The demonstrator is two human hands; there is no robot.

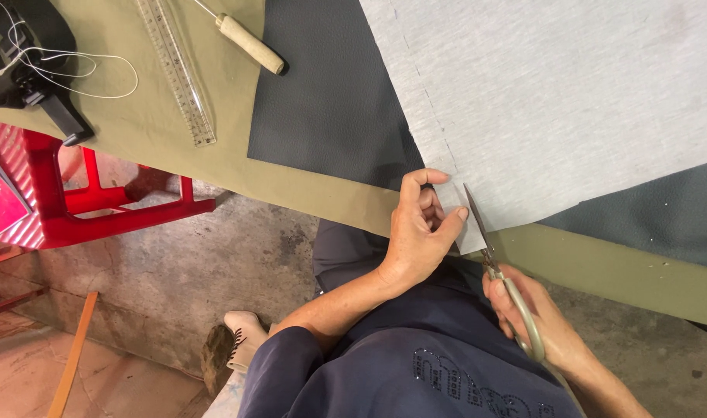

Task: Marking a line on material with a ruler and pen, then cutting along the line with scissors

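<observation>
The left hand [421, 232] pinches the near corner of a light grey fabric sheet [554, 101] between thumb and fingers; its grip is closed on the cloth edge. The right hand [535, 317] holds a pair of scissors [502, 275], its grip wrapped around the handles, and the blades point toward 12 o'clock, with the tip lying at the fabric edge just to the right of the left fingers. The sheet lies on a dark grey leather-like piece [330, 101], and both rest on the surface with an olive cloth cover [237, 166].

A faint dotted line runs across the grey sheet from 11 o'clock down toward the pinched corner. To cut well here, I judge that the left hand should keep the fabric tight and flat, the blades should follow this line closely, and the fingers should stay apart from the blade tip.

At 10 o'clock lie a clear ruler [177, 73] and an awl with wooden handle [249, 44]. A red plastic stool [98, 201] stands at 9 o'clock on the concrete floor.
</observation>
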